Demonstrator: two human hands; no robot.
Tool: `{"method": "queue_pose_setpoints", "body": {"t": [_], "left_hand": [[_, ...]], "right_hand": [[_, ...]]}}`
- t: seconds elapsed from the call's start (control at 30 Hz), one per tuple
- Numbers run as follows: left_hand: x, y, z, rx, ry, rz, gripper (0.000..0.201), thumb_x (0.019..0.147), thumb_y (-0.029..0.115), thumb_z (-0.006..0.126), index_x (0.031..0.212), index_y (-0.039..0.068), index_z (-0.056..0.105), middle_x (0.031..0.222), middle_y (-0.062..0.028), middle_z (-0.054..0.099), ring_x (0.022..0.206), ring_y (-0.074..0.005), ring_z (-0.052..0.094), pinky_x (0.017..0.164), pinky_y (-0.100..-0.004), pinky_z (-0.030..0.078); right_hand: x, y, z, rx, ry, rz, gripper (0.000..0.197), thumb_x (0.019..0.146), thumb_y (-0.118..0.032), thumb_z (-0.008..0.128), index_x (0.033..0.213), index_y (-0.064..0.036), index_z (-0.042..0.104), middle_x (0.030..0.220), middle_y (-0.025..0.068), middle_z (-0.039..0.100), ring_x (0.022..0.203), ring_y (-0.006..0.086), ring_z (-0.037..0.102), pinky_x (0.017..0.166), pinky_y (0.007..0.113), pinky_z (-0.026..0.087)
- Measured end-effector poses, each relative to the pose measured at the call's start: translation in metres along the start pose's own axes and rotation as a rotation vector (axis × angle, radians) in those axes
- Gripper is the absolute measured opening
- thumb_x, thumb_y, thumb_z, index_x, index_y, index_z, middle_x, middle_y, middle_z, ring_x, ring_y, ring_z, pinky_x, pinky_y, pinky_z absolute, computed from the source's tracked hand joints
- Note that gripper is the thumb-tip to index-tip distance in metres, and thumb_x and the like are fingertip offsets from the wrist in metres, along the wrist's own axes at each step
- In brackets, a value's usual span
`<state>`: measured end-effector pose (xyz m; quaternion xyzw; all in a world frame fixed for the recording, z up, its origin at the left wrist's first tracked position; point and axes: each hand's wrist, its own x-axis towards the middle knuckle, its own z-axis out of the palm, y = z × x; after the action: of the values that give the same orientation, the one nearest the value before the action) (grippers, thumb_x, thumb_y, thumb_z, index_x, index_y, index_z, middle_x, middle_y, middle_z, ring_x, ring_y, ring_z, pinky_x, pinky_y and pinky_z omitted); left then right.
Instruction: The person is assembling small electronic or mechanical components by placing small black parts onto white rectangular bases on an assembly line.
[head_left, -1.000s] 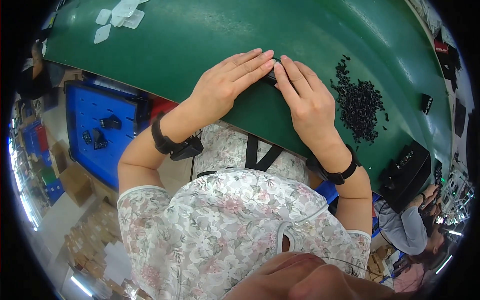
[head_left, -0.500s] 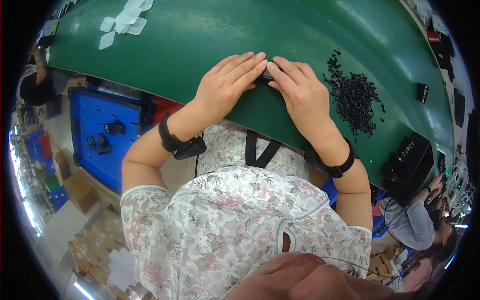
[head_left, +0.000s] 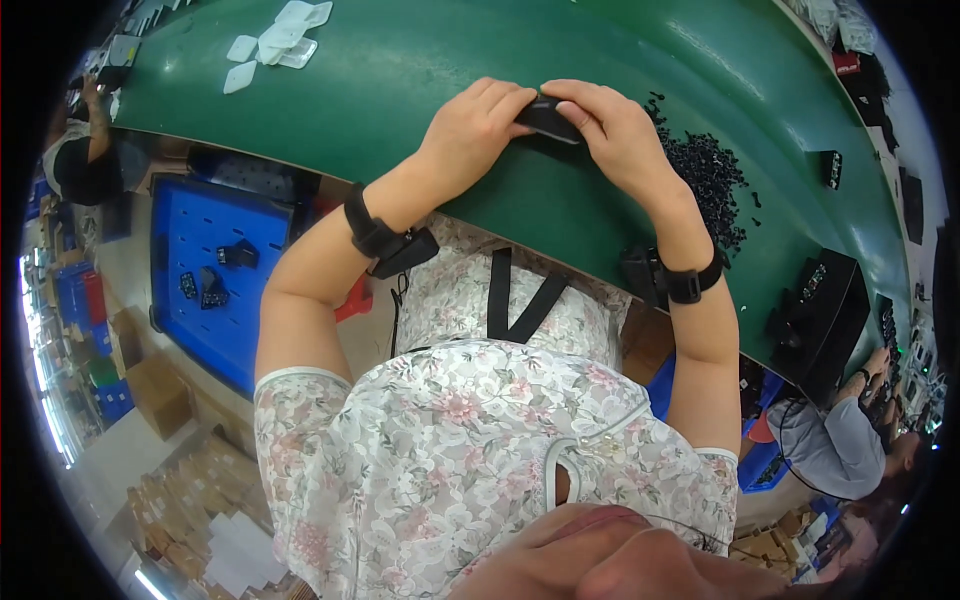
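Between my two hands a small black boxy plastic part is held tilted above the green table. My left hand grips its left end, fingers curled over the far side. The right end is pinched by my right hand, with the thumb lying on the face toward me. My fingers hide both ends of the part, so its exact kind cannot be made out. Close beside my right hand lies a pile of small black pieces.
White rounded plates lie at the far left of the table. To the right are a small black block and a black box. A blue tray with black parts stands at left. Co-workers sit at both sides.
My hands, earlier flat over the black part with fingers together, now grip it by its ends. It is lifted and tilted, with more of its face showing.
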<state>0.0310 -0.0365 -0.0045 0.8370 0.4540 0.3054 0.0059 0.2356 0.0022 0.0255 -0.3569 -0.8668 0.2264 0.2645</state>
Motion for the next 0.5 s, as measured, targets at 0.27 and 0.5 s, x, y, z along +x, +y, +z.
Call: {"method": "queue_pose_setpoints", "body": {"t": [0.27,0.5], "left_hand": [[0.046,0.030,-0.010,-1.159,-0.081,-0.482,0.021,0.092,0.014,0.058,0.106,-0.002,0.052,0.085,-0.0072,0.060,0.071,-0.0138,0.063,0.059,-0.0260,0.051],[0.097,0.051,0.008,-1.196,-0.236,-0.515,0.022,0.091,0.018,0.060,0.094,-0.002,0.052,0.077,-0.0090,0.062,0.059,-0.0118,0.062,0.050,-0.0228,0.049]], "right_hand": [[-0.019,-0.007,-0.011,0.274,0.308,0.100,0.038,0.100,-0.036,0.042,0.120,-0.0063,0.055,0.100,0.0078,0.061,0.085,0.0172,0.058,0.071,0.026,0.047],[-0.032,0.004,-0.045,0.445,0.414,0.419,0.042,0.100,-0.040,0.040,0.113,-0.0047,0.058,0.095,0.0077,0.062,0.069,0.0130,0.057,0.058,0.024,0.046]]}}
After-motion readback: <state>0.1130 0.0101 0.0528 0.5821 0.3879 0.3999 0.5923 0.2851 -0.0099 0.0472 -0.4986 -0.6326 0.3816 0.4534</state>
